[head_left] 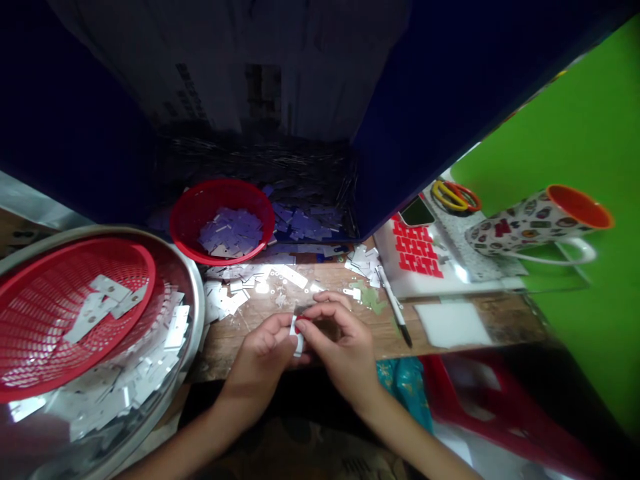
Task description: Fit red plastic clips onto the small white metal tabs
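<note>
Both my hands meet above the near edge of the wooden board [280,313]. My left hand [264,353] pinches a small white metal plate [298,341], held upright between thumb and fingers. My right hand [340,343] is closed too, its fingertips pressing a small red piece [301,324] against the top of that plate. Loose white plates [250,283] lie scattered on the board just beyond my fingers.
A small red basket [220,200] of plates stands behind. At left a large metal basin [197,313] holds plates and a big red basket [75,373]. On the right are a sheet of red stickers [417,250], a pen [395,307], a white pad [453,325], a patterned mug [535,223], scissors [456,195].
</note>
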A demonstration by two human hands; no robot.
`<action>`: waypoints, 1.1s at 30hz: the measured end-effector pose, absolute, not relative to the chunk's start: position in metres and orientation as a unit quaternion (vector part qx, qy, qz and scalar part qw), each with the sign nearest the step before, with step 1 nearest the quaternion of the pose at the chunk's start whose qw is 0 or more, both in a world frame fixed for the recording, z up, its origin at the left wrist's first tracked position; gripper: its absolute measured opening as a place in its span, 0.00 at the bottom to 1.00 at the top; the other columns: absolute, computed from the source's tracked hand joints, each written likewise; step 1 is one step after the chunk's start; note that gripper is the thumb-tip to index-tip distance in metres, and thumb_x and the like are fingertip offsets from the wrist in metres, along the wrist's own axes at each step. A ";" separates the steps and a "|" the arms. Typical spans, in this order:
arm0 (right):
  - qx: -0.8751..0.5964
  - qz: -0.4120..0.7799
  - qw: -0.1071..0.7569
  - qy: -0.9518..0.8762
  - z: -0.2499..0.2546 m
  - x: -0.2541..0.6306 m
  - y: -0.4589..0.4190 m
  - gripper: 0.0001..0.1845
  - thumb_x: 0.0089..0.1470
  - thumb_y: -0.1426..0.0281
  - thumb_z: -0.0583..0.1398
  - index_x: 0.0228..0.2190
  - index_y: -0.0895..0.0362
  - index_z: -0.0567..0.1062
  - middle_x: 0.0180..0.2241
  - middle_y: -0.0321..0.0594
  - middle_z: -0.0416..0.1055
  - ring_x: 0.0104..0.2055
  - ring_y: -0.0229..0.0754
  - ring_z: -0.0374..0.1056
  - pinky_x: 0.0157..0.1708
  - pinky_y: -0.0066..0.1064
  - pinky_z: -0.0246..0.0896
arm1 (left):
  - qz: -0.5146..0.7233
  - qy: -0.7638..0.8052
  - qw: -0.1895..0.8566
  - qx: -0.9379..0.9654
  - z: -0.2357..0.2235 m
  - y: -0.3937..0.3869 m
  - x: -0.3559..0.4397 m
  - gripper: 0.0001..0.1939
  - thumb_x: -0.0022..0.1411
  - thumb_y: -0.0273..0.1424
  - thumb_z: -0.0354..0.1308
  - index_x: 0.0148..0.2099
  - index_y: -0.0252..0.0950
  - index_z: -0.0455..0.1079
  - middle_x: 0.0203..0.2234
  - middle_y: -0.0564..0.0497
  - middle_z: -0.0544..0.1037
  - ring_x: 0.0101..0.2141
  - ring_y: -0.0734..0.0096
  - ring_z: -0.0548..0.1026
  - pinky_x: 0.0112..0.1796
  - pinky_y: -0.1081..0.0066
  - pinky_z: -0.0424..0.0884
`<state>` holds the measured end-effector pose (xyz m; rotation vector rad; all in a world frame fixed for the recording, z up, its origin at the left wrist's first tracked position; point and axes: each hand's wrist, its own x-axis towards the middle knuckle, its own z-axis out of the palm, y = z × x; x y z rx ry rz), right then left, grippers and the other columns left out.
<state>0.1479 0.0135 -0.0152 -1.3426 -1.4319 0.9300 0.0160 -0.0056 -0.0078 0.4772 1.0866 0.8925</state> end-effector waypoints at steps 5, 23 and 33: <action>-0.550 0.362 0.462 -0.594 -0.015 0.147 0.013 0.03 0.49 0.74 0.65 0.28 0.54 0.76 0.35 0.41 0.73 0.46 0.45 0.69 0.43 0.35 0.64 | 0.414 0.488 0.737 0.215 -0.007 -0.006 0.016 0.11 0.55 0.34 0.62 0.40 0.35 0.70 0.33 0.51 0.80 0.32 0.70 0.76 0.35 0.71 0.73; -0.563 0.436 0.473 -0.519 -0.010 0.144 0.015 0.04 0.46 0.73 0.66 0.27 0.55 0.76 0.37 0.40 0.71 0.41 0.41 0.70 0.37 0.28 0.67 | 0.408 0.507 0.727 0.220 -0.004 -0.002 0.019 0.08 0.55 0.32 0.60 0.38 0.37 0.69 0.26 0.54 0.78 0.26 0.73 0.75 0.32 0.74 0.72; -0.569 0.422 0.477 -0.519 -0.008 0.140 0.012 0.03 0.46 0.73 0.65 0.27 0.56 0.76 0.38 0.42 0.70 0.37 0.40 0.71 0.29 0.26 0.67 | 0.420 0.504 0.726 0.207 0.001 0.000 0.020 0.08 0.55 0.31 0.59 0.38 0.37 0.70 0.31 0.51 0.81 0.31 0.67 0.78 0.36 0.70 0.72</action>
